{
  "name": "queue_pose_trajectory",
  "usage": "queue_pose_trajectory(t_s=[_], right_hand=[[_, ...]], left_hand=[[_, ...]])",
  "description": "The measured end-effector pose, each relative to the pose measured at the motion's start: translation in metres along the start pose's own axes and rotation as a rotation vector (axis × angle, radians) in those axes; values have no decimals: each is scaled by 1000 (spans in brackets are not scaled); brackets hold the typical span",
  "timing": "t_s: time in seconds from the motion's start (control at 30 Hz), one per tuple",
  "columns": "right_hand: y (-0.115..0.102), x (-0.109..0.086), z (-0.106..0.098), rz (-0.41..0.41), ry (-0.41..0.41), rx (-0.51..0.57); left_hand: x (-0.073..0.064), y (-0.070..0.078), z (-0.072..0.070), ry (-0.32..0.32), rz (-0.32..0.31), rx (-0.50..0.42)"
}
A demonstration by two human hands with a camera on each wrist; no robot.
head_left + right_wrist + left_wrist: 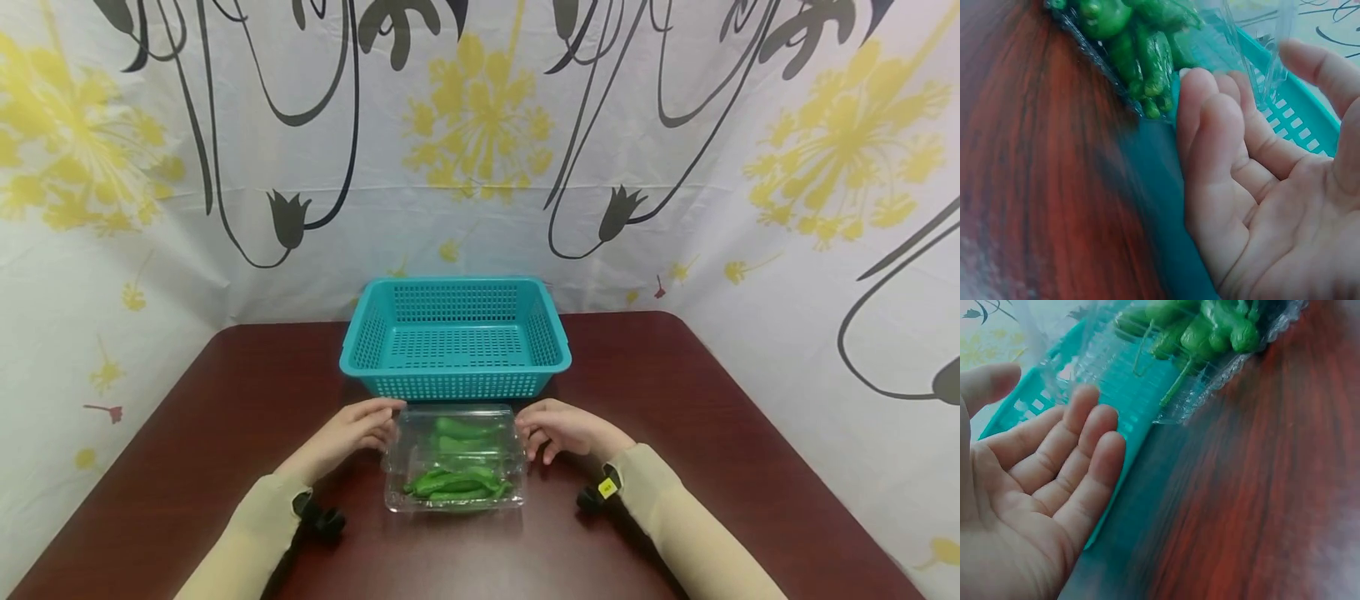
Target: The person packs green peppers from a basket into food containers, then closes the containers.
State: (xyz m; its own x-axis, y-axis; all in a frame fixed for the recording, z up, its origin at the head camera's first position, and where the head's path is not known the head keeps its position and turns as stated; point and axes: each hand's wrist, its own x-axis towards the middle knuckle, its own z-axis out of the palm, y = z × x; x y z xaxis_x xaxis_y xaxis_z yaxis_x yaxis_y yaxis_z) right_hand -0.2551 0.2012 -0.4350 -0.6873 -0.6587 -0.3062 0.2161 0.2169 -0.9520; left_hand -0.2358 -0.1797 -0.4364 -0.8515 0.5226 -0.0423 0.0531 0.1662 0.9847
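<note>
A clear plastic clamshell box (408,492) of green peppers (459,482) sits on the table between the two hands. Through the plastic, peppers show toward both its front and its back. At its left side is the left hand (367,427), fingers extended and slightly bent, tips at the box's edge. The left wrist view shows that palm (1029,519) with nothing in it. On the opposite side, the right hand (558,429) has its fingertips at the box's edge, more bent. In the right wrist view, the thumb (1310,62) is beside the clear plastic wall; exact contact is unclear.
Directly behind the box stands a turquoise plastic basket (455,385) with perforated walls and nothing visible inside. Both are on a dark red-brown wooden table (225,433). A white patterned cloth (480,225) hangs behind and along both sides.
</note>
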Motion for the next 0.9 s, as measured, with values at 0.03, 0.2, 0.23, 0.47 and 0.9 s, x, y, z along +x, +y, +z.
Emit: queue_pose_trajectory(t_s=[0.03, 0.2, 0.23, 0.47, 0.9], right_hand=[[1, 0, 0, -4, 9, -4], [3, -1, 2, -30, 69, -25], [3, -2, 2, -35, 79, -27], [3, -3, 4, -57, 112, -33], [3, -3, 9, -59, 143, -40]], left_hand=[[-3, 0, 0, -6, -6, -4], [-18, 4, 4, -61, -61, -20], [-21, 5, 6, -82, -78, -16], [-34, 11, 15, -257, -128, 18], [-39, 6, 27, -331, -153, -88]])
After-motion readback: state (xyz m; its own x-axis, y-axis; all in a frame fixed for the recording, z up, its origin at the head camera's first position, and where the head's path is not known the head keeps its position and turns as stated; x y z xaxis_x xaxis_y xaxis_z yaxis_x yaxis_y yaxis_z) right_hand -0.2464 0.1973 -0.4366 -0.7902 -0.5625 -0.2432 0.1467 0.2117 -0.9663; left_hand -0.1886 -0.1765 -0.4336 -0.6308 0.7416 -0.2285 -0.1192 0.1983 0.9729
